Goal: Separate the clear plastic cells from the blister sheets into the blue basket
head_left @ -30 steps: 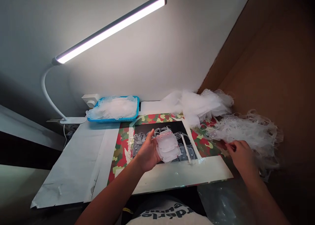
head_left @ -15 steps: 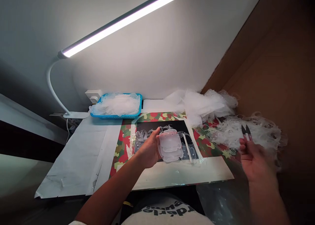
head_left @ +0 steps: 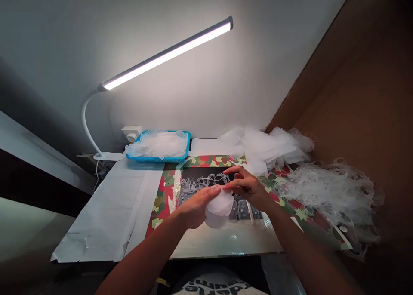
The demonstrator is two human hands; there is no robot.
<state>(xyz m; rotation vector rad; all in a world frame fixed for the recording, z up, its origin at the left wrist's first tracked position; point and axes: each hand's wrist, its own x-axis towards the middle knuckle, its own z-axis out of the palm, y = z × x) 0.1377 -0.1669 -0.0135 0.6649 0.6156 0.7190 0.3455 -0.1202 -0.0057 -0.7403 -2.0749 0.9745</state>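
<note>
My left hand [head_left: 196, 207] is closed on a thin, translucent white moulded piece [head_left: 220, 209] with rounded edges, its thumb at the upper edge. From the other side my right hand [head_left: 247, 185] meets the same piece, fingertips at its top edge close to the left thumb. One right finger sticks out above it. Under both hands lies a dark mat [head_left: 190, 172] with clear looped strips [head_left: 196, 184] on its far part and grey dotted shapes near its front. A white stick [head_left: 250, 213] lies partly behind the piece.
A blue basket [head_left: 185, 153] of translucent pieces stands at the back left beside a desk lamp [head_left: 167, 56]. Sheer white sheets [head_left: 271, 144] are heaped at the back right, with tangled clear offcuts [head_left: 335, 196] in front. A brown panel [head_left: 361, 93] rises on the right.
My right hand has come from the right over to the piece in my left hand. The dark-tipped tool it held no longer shows. The view has shifted a little.
</note>
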